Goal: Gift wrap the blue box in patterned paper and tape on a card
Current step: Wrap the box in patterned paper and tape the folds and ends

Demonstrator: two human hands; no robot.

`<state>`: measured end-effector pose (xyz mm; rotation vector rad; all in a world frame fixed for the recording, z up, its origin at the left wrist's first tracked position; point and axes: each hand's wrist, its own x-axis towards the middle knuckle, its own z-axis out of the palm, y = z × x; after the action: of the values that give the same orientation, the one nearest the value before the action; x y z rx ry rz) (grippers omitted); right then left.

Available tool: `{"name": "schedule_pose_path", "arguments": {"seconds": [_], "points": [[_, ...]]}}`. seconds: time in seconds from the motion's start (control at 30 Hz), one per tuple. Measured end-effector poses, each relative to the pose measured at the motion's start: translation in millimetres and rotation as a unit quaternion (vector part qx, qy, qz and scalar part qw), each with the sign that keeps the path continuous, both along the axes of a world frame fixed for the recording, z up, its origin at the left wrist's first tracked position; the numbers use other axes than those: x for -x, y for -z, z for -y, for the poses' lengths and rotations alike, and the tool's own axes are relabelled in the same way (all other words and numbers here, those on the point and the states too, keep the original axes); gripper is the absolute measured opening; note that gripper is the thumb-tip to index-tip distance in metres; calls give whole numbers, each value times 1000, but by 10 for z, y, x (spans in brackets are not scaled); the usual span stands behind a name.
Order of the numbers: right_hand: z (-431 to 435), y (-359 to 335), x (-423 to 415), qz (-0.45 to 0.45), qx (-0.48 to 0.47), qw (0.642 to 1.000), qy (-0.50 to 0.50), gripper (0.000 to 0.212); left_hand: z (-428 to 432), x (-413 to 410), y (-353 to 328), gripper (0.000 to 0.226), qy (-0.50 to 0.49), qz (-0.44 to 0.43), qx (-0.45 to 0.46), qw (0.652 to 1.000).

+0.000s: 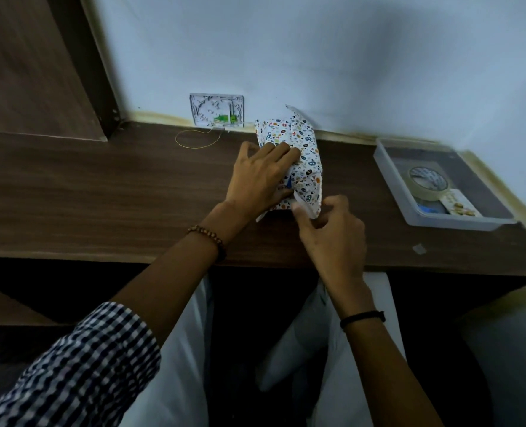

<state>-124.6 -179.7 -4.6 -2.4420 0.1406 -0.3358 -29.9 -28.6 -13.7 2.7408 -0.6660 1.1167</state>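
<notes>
The left hand's fingers (281, 154) lie fairly straight and close together, pressed flat on the patterned paper (309, 161) where it folds over the parcel's left side, with the thumb reaching along the near edge. The right hand's fingers (301, 212) are curled, thumb and forefinger pinching the paper's loose near corner flap. The left hand (261, 177) comes in palm down from the lower left, its wrist wearing a beaded bracelet (209, 238) above a checked sleeve (86, 365). The right hand (332, 229) rises from below, knuckles up, with a black wristband (363, 317). The blue box (289, 183) shows only as a thin sliver between the two hands, the rest covered by paper and the left palm; the parcel sits on the wooden desk (101, 195) close to the wall. To the right, well apart, a clear plastic tray (455, 225) holds a roll of tape (428, 183) and a card (458, 204). Behind, a wall socket plate (217, 110) trails a yellow wire loop (197, 140) onto the desk.
</notes>
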Motion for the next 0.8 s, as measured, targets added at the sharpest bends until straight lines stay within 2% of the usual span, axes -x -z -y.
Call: {"name": "schedule_pose_path", "arguments": {"seconds": [0.07,0.1,0.27,0.43,0.57,0.8], "points": [[-36,-23,-21,-35,42,999,-3,71,0,5,1,62,-4,0,0,1000],[-59,-14,-49,-40,62,997,-4,71,1,7,1,62,-5,2,-1,1000],[-136,-28,-105,-22,161,987,4,36,-4,7,-11,63,-3,-2,-1,1000],[-130,-53,-42,-41,228,973,-13,27,-1,26,-27,64,-5,-15,-2,1000],[-115,-68,6,-20,226,974,-2,26,-1,22,-28,65,-9,-17,0,1000],[-11,6,53,30,144,989,16,32,15,36,-44,61,-13,-22,-10,1000]]}}
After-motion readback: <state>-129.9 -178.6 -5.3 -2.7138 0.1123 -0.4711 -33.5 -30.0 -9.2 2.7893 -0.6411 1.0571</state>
